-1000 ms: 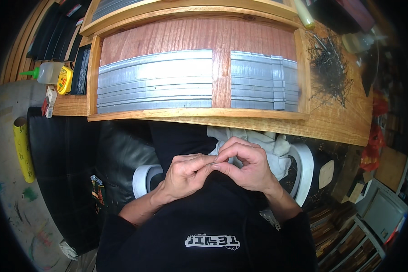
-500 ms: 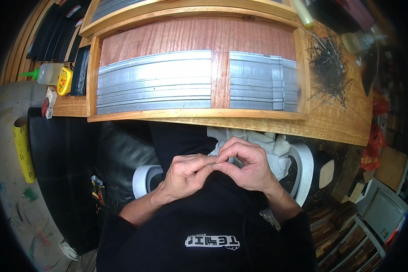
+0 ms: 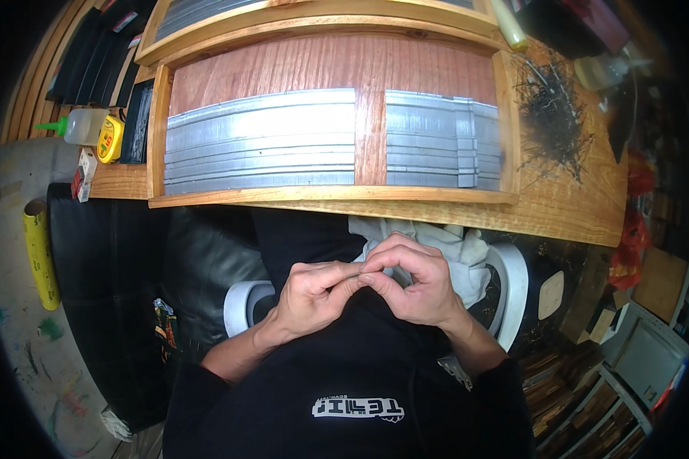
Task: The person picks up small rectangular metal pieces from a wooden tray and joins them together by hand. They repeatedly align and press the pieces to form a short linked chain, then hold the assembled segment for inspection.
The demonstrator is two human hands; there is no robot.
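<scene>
My left hand (image 3: 314,292) and my right hand (image 3: 417,284) meet fingertip to fingertip above my lap, in front of the table edge. Both are closed in a pinch, thumb against forefinger. A thin dark sliver shows between the left thumb and forefinger, too small to name. The right fingertips press at the same spot, and what they hold is hidden. Beyond the hands, a shallow wooden tray (image 3: 329,196) lies on the table, holding two groups of flat silver strips: a wider left group (image 3: 260,145) and a narrower right one (image 3: 421,145).
A tangled heap of thin dark pieces (image 3: 551,115) lies right of the tray. At left are a yellow tape measure (image 3: 110,139), a green-tipped bottle (image 3: 84,125) and a small box (image 3: 84,174). A pale cloth (image 3: 467,268) hangs below the table (image 3: 574,210). White chair arms (image 3: 513,283) flank me.
The hands stay almost in place, with a slight shift of the fingertips. The thin dark sliver between the left fingers shows more plainly now.
</scene>
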